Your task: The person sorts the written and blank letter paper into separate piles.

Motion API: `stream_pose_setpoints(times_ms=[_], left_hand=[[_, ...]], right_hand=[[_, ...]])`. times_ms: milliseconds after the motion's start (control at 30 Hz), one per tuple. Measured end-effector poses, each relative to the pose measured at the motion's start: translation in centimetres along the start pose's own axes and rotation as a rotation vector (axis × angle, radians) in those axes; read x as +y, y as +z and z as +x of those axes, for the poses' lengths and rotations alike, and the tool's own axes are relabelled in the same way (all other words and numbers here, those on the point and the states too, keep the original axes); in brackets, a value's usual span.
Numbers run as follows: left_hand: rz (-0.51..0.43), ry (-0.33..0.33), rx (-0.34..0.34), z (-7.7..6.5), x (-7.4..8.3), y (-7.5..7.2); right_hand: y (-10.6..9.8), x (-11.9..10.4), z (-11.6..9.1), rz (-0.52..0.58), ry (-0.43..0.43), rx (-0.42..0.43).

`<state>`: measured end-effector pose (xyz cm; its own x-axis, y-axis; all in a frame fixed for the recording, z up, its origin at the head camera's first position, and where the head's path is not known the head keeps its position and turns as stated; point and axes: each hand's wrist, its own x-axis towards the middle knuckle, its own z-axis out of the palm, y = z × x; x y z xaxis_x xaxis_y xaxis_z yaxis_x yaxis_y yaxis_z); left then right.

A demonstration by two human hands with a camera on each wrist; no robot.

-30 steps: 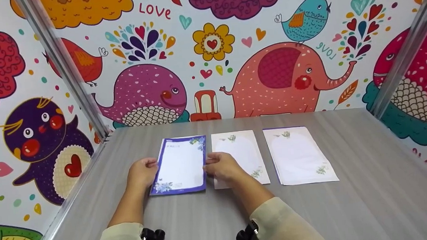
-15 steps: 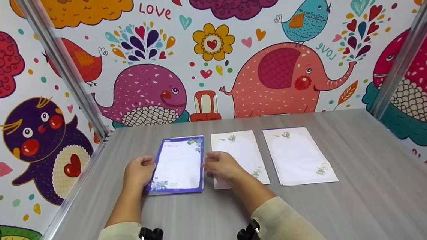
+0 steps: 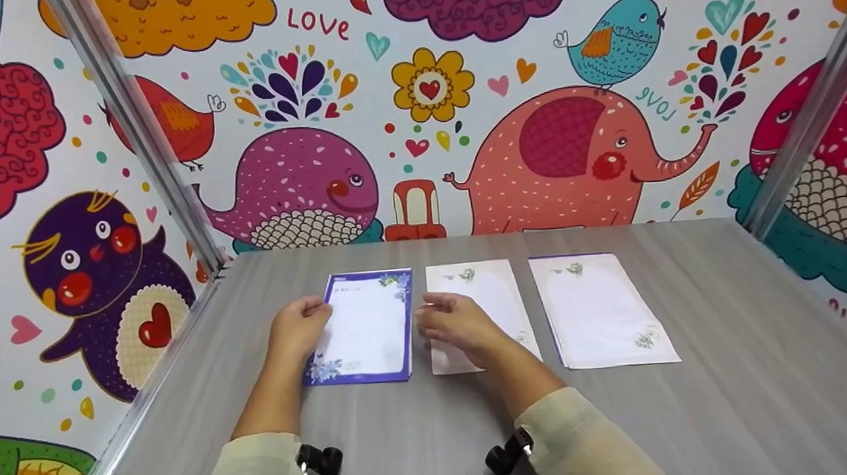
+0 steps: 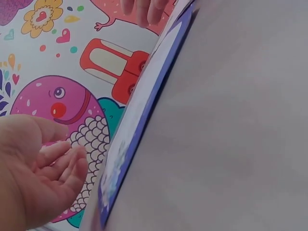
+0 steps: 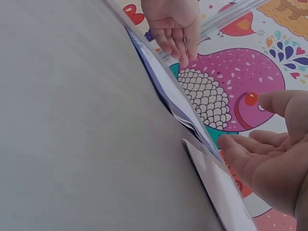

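A stack of paper with a blue flowered border (image 3: 367,331) lies on the grey table at the left of a row of three. My left hand (image 3: 298,328) hovers over its left edge, fingers loosely bent and holding nothing; the left wrist view shows this hand (image 4: 41,171) raised off the paper. My right hand (image 3: 465,324) is raised between that stack and the middle sheet (image 3: 498,292), overlapping the latter's left side in the head view. Its fingers are relaxed, with thumb and fingertips apart and nothing between them, as the right wrist view shows (image 5: 269,149).
At the right of the row lies another pale stack (image 3: 596,307) with green floral corners and a blue edge peeking out. The grey table (image 3: 408,440) ends at a cartoon-printed wall (image 3: 410,45). Metal posts (image 3: 136,131) stand at both back corners.
The blue-bordered stack has shifted slightly left, away from the middle sheet. My right hand has come off its right edge; the left hand has lifted and moved inward over it. The head view turned slightly.
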<state>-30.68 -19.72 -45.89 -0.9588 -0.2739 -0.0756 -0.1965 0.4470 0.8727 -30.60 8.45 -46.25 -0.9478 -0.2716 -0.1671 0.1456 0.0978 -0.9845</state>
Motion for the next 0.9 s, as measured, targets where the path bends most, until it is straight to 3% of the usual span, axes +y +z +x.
stream_pose_setpoints(times_ms=[200,400,567,733,900], left_hand=[[-0.088,0.070,-0.049,0.4,1.4,3.3],[-0.096,0.169,-0.062,0.0,3.4,6.7],[-0.144,0.184,-0.119,-0.8,5.3,9.1],[-0.154,0.187,-0.176,-1.3,6.8,11.2],[-0.174,0.170,-0.234,-1.5,7.6,12.5]], right_hand=[[-2.2,-0.3,0.1,0.011,-0.031,0.030],[-5.2,-0.3,-0.5,0.013,-0.054,0.059],[-8.4,-0.2,-1.2,-0.019,-0.049,0.081],[-11.7,-0.1,-2.1,-0.121,-0.055,0.124],[-13.6,0.3,-2.4,-0.204,-0.047,0.161]])
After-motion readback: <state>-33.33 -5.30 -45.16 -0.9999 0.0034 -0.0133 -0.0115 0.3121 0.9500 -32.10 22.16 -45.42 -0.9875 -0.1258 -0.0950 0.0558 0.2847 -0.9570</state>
